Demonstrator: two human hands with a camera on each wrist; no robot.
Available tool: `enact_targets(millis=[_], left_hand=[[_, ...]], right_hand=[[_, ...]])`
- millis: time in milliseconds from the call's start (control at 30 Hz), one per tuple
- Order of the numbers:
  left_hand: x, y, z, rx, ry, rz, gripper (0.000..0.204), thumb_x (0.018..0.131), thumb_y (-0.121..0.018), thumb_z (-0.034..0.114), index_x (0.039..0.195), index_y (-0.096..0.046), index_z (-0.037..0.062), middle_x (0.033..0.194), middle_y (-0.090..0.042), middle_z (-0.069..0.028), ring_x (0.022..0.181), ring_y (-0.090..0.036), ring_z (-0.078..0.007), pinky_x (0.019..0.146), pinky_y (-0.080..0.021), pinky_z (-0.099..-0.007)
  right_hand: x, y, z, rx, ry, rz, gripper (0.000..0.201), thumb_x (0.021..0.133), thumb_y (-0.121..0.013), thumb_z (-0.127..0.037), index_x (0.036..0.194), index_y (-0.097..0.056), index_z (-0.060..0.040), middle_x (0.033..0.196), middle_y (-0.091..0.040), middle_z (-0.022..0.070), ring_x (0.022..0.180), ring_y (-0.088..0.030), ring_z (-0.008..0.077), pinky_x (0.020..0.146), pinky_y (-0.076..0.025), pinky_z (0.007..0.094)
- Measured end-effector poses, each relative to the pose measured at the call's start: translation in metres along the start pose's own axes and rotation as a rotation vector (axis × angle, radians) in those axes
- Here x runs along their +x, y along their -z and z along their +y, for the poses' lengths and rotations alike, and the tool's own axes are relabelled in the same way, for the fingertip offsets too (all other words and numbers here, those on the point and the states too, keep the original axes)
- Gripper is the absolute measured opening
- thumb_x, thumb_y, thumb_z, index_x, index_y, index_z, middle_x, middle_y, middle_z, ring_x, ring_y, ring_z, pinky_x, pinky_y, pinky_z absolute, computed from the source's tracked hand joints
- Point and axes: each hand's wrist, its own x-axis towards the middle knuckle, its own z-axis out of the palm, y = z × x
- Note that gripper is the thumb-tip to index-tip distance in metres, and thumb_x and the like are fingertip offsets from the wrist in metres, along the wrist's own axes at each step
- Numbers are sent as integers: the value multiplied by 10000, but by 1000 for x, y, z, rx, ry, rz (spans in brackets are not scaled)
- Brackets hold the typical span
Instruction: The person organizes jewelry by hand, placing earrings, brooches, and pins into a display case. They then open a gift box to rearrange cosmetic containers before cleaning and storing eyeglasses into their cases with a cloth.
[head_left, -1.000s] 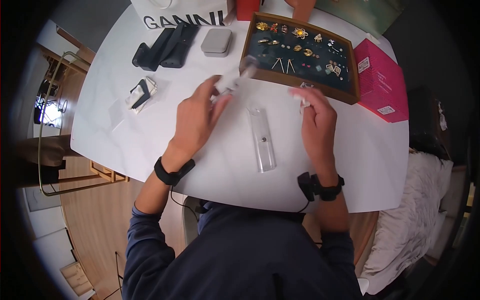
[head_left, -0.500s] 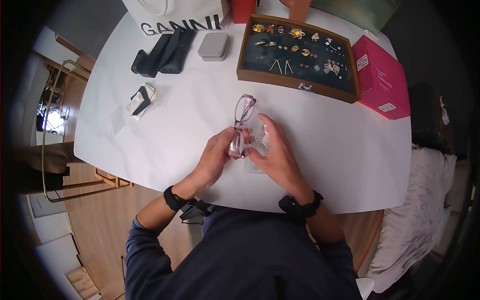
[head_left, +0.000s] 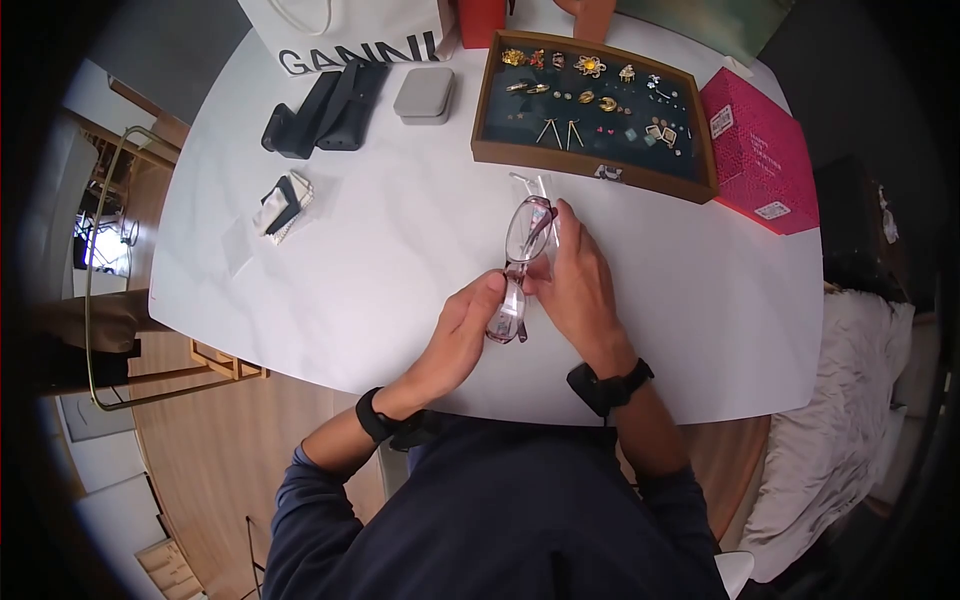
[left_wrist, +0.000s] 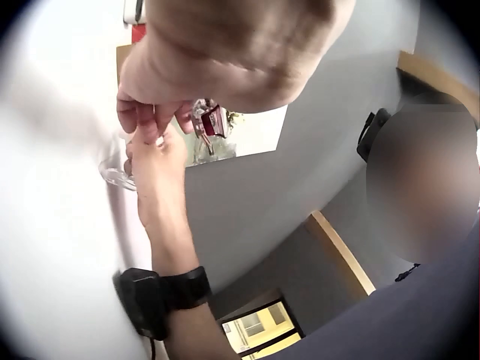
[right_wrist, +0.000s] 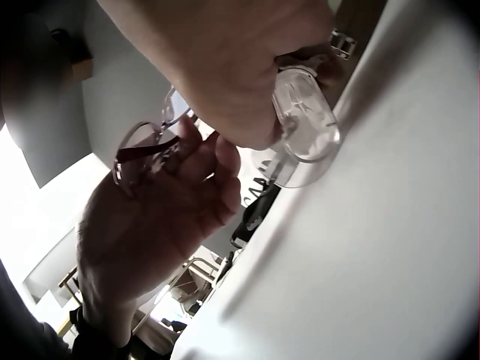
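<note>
My left hand [head_left: 455, 335] pinches a pair of eyeglasses [head_left: 527, 230] with pinkish-purple frames near the bridge. The glasses stand roughly upright on end, one lens above the fingers and one below. Beside them, my right hand [head_left: 582, 290] grips a clear plastic case [right_wrist: 306, 124], whose rounded end sticks out below the palm in the right wrist view. In the head view most of the case is hidden behind the right fingers and the glasses. The fingers of both hands meet close together near the glasses' bridge.
A framed jewellery tray [head_left: 595, 165] with brooches and earrings lies at the back, a pink box [head_left: 765, 160] at its right. Back left are a paper bag [head_left: 350, 35], dark cases [head_left: 325, 115] and a grey box [head_left: 425, 97]. Small folded cloths [head_left: 285, 205] lie at the left.
My left hand has brought the glasses down and right, from near the tray to the front middle. The right hand has picked the clear case up off the table and moved left beside the glasses.
</note>
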Motion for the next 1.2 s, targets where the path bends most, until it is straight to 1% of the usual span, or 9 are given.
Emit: enact_targets(millis=[100,233,400,533,633,733,933,1100,1200], left_hand=[[6,-3,-7,-55,-47,28,574,1136,-309,473,1226,-639,12,1164,-654,-72,963,-584,-136,865,-468,-279],[12,-5,2,-99,-64,80,539,1136,-339,452,1215,-656,23,1115,-660,-63,899,-553,-106,826,-461,-268],[19,0,-1,-62,22,113,507,1128,-399,429,1207,-675,11,1004,-654,-11,862,-532,-85,795,-449,-259],[26,5,-20,-58,67,131,466,1124,-437,391,1211,-687,7,966,-648,26,851,-520,-80,781,-440,-252],[33,9,-12,80,137,102,436,1120,-461,344,1152,-686,-28,1049,-625,-12,872,-521,-90,778,-442,-250],[46,13,-32,284,-190,149,422,1113,-478,305,1095,-668,-72,1120,-554,-55,896,-519,-109,769,-452,-259],[51,17,-31,206,-126,143,408,1105,-505,297,1047,-661,-75,1118,-459,-74,897,-510,-134,772,-465,-279],[61,11,-42,251,-231,236,309,1068,-586,246,1049,-663,-53,1096,-442,-73,891,-493,-154,782,-464,-311],[57,9,-23,344,-286,308,230,1004,-675,203,1035,-675,-25,1077,-444,-82,907,-490,-190,789,-454,-325]], right_hand=[[2,-2,8,-44,-89,-11,815,836,-731,-63,1508,-299,99,1088,-606,244,999,-643,397,871,-547,465],[5,3,6,-137,-44,-32,794,864,-696,-72,1519,-284,102,1071,-598,241,990,-646,405,849,-555,463],[5,9,-4,-164,39,5,721,893,-661,-86,1491,-303,99,1102,-605,263,1021,-648,432,863,-553,472],[3,3,5,-119,-26,54,611,931,-606,-86,1448,-335,94,1190,-602,323,1050,-641,474,878,-536,505],[3,2,0,8,-107,47,554,951,-570,-74,1434,-348,81,1189,-607,345,1027,-643,493,870,-524,520],[5,4,-9,105,-166,63,527,966,-538,-59,1438,-341,66,1125,-626,346,975,-650,500,847,-516,526],[4,-4,-11,140,-123,77,506,984,-499,-45,1451,-325,46,1073,-634,347,931,-651,509,826,-506,537],[2,-6,-16,282,-89,151,474,1016,-456,-65,1464,-325,22,1082,-641,327,934,-660,490,821,-509,522],[1,-11,-12,422,-137,192,457,1039,-428,-82,1476,-325,8,1107,-657,261,934,-670,363,827,-516,444]])
